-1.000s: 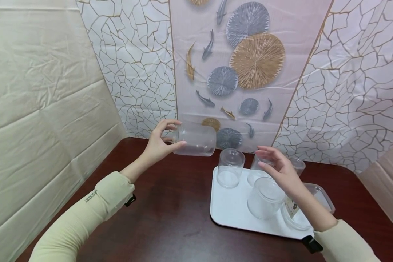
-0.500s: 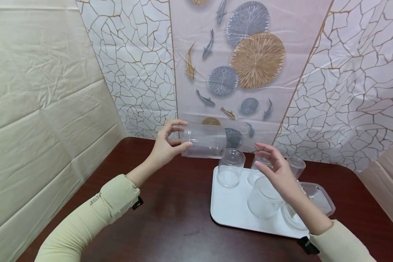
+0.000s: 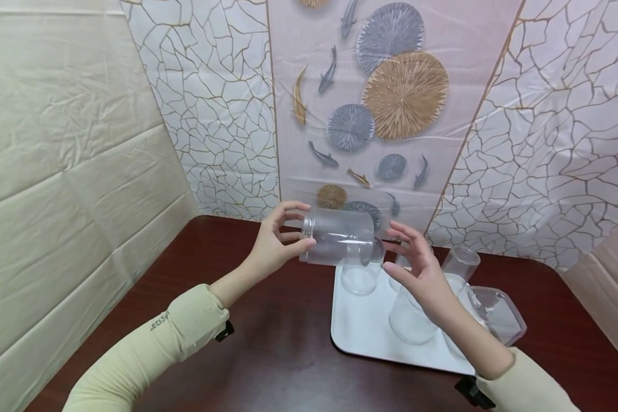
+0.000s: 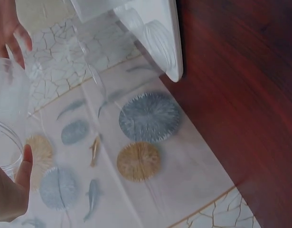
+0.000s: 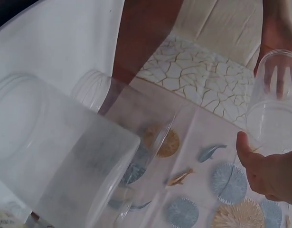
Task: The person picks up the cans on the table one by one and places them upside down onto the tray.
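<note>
My left hand (image 3: 278, 240) grips a clear plastic jar (image 3: 340, 234) around its threaded mouth end, thumb in front and fingers behind. The jar lies sideways in the air, its flat base pointing right, and it overlaps the back left corner of the tray in the head view. Fingers spread and slightly bent, my right hand (image 3: 419, 269) hovers just right of that base and holds nothing. In the right wrist view the right thumb (image 5: 243, 142) shows beside the held jar (image 5: 274, 90). The left wrist view catches only part of the left hand (image 4: 10, 194) and the jar.
On a white tray (image 3: 360, 337) stand several more clear jars, one at the front (image 3: 409, 320) and one at the back left (image 3: 357, 280). A clear angular container (image 3: 504, 315) sits at the tray's right side. Dark red tabletop (image 3: 268, 343) extends left; a patterned cloth hangs behind.
The left hand has carried the jar rightward and slightly down. The right hand has moved a little left, narrowing the gap to the jar's base.
</note>
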A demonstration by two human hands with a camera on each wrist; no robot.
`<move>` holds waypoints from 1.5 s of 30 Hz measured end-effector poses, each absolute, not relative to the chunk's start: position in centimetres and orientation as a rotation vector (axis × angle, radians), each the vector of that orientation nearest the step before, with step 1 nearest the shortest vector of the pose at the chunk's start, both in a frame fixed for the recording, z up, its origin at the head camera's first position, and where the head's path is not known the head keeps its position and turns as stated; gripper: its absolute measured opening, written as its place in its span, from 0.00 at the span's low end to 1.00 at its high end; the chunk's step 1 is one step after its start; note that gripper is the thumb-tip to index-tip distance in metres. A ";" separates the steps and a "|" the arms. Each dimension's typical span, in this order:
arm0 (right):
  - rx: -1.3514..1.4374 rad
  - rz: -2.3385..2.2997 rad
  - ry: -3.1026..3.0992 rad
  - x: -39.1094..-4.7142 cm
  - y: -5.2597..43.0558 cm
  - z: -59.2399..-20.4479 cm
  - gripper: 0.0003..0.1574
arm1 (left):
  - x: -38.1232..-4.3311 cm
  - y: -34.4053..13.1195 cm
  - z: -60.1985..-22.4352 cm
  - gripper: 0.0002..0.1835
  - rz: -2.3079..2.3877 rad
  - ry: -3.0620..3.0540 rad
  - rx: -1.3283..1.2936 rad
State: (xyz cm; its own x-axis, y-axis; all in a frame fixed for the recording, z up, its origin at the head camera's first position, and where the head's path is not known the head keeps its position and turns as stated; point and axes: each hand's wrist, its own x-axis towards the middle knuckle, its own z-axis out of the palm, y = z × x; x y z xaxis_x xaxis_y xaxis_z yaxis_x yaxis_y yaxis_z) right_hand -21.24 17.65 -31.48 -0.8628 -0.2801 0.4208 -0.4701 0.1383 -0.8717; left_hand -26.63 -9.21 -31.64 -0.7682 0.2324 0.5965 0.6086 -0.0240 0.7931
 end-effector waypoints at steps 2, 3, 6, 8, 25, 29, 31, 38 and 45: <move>0.762 1.864 -2.240 -21.1 17.4 -31.6 0.38 | -26.4 -9.0 -31.9 0.29 -1.889 -1.948 -0.912; 0.768 1.887 -2.233 -21.0 17.3 -31.6 0.39 | -26.3 -8.8 -32.0 0.29 -1.904 -1.940 -0.922; 0.769 1.924 -2.228 -20.9 17.0 -31.5 0.40 | -25.9 -8.5 -32.1 0.29 -1.939 -1.917 -0.951; 0.768 1.944 -2.218 -20.8 16.9 -31.4 0.40 | -25.6 -8.2 -32.2 0.29 -1.949 -1.915 -0.956; 0.716 2.013 -2.234 -20.8 16.6 -31.5 0.42 | -25.0 -7.0 -33.3 0.31 -2.005 -1.883 -0.993; 0.739 2.032 -2.184 -20.9 16.7 -31.6 0.41 | -25.0 -6.9 -33.4 0.34 -2.005 -1.862 -1.021; 0.765 2.038 -2.158 -20.9 16.7 -31.6 0.41 | -24.9 -6.9 -33.5 0.37 -1.995 -1.857 -1.036; 0.801 2.039 -2.166 -20.9 16.8 -31.6 0.40 | -24.6 -7.1 -34.0 0.42 -1.986 -1.854 -1.048; 0.808 1.964 -2.256 -21.0 17.2 -31.4 0.40 | -24.3 -7.2 -34.4 0.37 -2.016 -1.868 -1.057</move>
State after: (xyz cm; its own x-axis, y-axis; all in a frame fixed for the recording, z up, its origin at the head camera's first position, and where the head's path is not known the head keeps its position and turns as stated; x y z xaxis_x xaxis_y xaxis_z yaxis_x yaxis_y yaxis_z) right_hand -20.98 17.18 -31.45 -0.8632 -0.3520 0.3620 -0.4070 0.0606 -0.9114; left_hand -24.27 -7.22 -34.37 -0.7256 0.3170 0.6107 0.5848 -0.1835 0.7901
